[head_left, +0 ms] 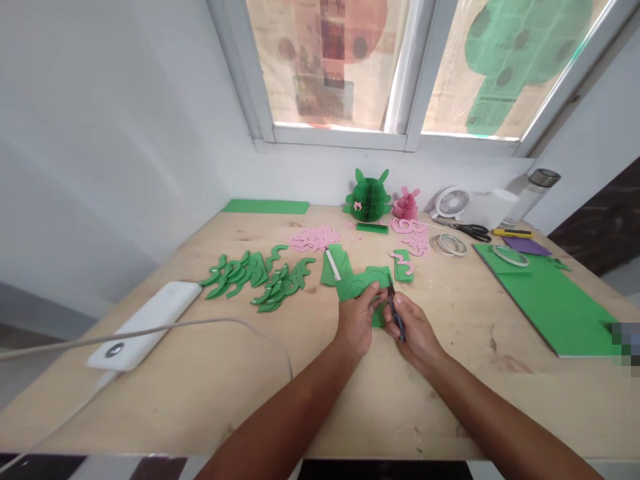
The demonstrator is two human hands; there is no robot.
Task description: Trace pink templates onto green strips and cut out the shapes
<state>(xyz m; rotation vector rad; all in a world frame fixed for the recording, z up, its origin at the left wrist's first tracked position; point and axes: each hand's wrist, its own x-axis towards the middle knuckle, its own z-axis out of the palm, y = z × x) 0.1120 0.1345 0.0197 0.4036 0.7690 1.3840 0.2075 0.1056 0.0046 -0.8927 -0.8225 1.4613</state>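
Observation:
In the head view, my left hand (356,321) is closed on a green paper sheet (356,285) with a curved outline drawn on it. My right hand (413,327) grips small dark-handled scissors (396,317), with the blades at the sheet's right edge. How far the blades are open is too small to tell. Just behind my left hand, a white pen (333,264) lies on more green paper (341,257). To the left are piles of curved green cutouts (283,288). Pink cutouts (315,238) lie farther back, and a pink curved piece (406,262) rests on a small green stack.
A white power bank (145,327) with a cable (200,323) lies left on the wooden table (200,413). Green and pink paper figures (370,197), a fan (451,202), black scissors (470,231), tape rolls (449,245), a yellow cutter (513,233) and a large green sheet (560,303) are behind and right.

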